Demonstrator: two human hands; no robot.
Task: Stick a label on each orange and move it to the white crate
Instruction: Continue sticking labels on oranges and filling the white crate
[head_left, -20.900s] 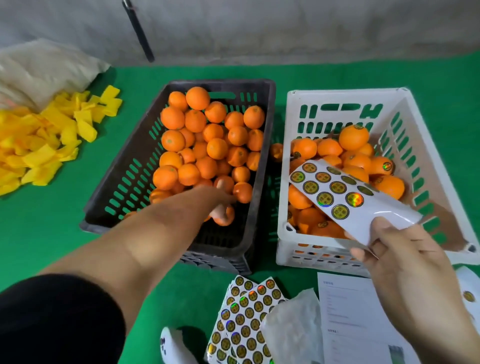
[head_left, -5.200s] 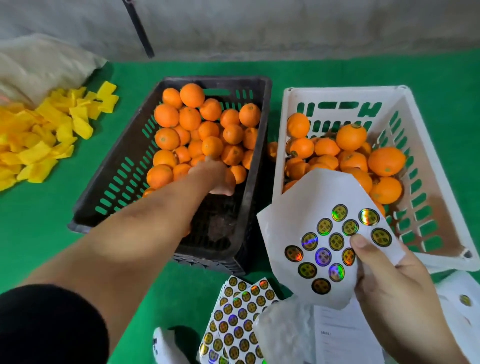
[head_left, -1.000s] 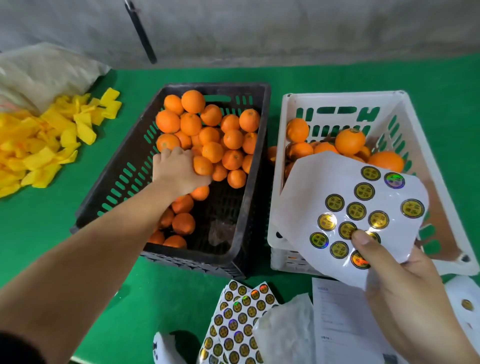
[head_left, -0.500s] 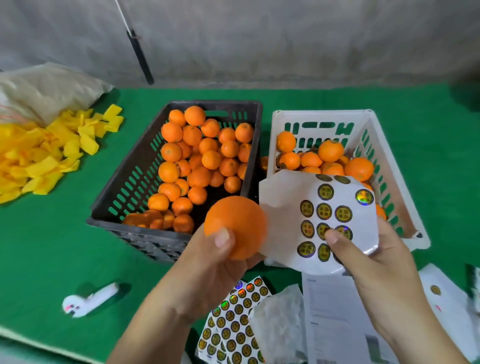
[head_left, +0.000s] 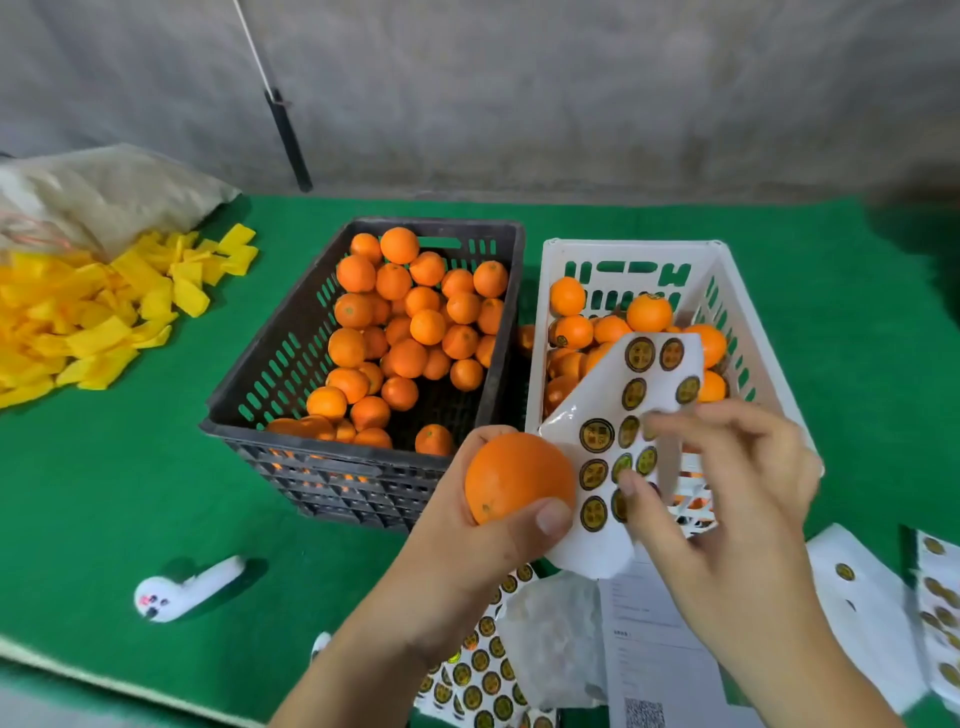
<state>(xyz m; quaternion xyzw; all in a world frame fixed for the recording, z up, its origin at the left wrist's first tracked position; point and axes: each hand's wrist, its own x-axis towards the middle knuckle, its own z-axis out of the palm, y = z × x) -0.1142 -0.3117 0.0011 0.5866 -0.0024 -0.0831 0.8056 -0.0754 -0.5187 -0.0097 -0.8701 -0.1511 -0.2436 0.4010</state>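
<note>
Orange-skinned orange (head_left: 514, 475), unlabelled, in left hand (head_left: 478, 540)

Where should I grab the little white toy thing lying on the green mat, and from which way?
Judging by shape, take the white toy by its long narrow end, from above. It lies flat on the green mat with bare mat all round; the rounder, spotted end looks too wide for an easy grip.
</note>
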